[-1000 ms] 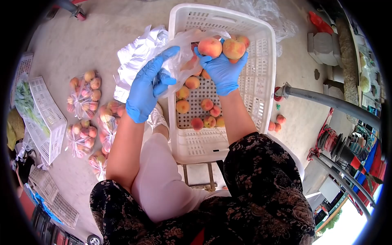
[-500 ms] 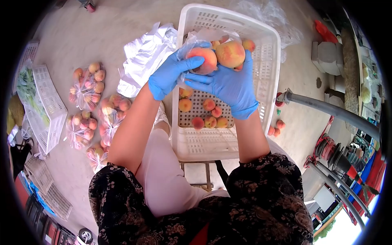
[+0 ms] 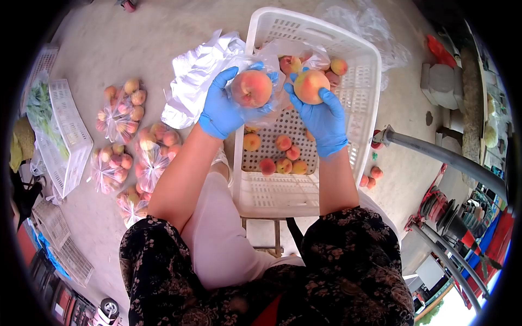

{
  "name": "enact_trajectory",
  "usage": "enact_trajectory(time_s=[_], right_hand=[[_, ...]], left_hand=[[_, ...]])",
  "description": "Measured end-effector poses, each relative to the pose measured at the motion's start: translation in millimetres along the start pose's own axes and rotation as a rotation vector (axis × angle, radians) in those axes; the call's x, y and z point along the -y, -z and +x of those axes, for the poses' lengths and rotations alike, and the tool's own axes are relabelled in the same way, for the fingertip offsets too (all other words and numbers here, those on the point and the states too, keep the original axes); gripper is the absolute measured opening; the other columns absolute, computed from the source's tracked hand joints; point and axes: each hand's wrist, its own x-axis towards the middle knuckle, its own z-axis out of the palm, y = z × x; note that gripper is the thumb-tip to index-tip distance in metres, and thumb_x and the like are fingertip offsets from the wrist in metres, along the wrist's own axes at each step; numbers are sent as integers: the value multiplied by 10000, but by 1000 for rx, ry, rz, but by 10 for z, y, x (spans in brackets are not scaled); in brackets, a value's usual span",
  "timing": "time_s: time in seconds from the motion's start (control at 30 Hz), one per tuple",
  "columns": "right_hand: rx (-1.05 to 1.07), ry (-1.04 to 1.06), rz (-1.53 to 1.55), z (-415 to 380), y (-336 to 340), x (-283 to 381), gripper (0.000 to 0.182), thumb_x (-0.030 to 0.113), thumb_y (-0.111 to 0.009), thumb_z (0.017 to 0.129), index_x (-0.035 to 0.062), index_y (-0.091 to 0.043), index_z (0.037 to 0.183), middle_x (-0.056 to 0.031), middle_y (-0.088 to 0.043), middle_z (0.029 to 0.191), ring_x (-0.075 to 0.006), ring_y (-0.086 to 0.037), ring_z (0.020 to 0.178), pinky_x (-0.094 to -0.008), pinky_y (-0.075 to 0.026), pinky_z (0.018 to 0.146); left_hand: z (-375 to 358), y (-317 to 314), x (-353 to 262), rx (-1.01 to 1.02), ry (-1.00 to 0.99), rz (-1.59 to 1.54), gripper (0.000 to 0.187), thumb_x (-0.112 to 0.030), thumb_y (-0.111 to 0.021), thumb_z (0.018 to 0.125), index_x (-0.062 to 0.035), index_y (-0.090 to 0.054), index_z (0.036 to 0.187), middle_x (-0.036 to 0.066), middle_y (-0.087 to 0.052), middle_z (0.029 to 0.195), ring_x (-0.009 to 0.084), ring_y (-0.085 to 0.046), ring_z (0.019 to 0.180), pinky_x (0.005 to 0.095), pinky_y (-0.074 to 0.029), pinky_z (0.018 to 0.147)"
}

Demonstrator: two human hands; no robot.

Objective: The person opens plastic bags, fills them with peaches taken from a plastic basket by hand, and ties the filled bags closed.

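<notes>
Here, at upper centre, our left hand (image 3: 222, 108) grips one peach (image 3: 252, 88) amid clear plastic (image 3: 267, 55), our right hand (image 3: 322, 122) another peach (image 3: 311, 86). We'd best press lightly, sparing bruises.

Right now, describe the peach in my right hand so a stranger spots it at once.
Find the big white crate in the middle. Over it, a blue-gloved right hand holds the peach. It is yellow with a red blush, while the redder peach is in the left hand.
</notes>
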Motion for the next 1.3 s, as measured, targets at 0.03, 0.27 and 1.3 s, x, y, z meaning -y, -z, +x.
enact_trajectory(time_s=[0.03,0.27,1.3], right_hand=[[-35,0,-53,146,97,-66,595,216,-633,764,-51,-370,1226,-193,-473,1175,-344,-524,1033,-474,-456,900],[-450,-139,-603,866,411,-394,337,151,-603,808,18,-515,1105,-80,-549,1035,-193,-558,920,-326,-493,786],[236,207,-841,151,-623,-208,582,17,-524,796,40,-323,1341,-75,-414,1261,-157,-402,1151,-286,-334,982]], left_hand=[[-37,-27,-1,12,25,-44,403,-239,-422,900,8,-454,1217,170,-492,1214,302,-530,1052,430,-452,908],[-92,-99,-9,-204,-182,439,471,-350,-397,926,-30,-423,1271,151,-477,1243,238,-496,1101,415,-452,878],[-134,-207,166,-184,-456,965,491,-48,-533,864,-43,-363,1324,66,-488,1238,158,-511,1069,279,-445,888]])
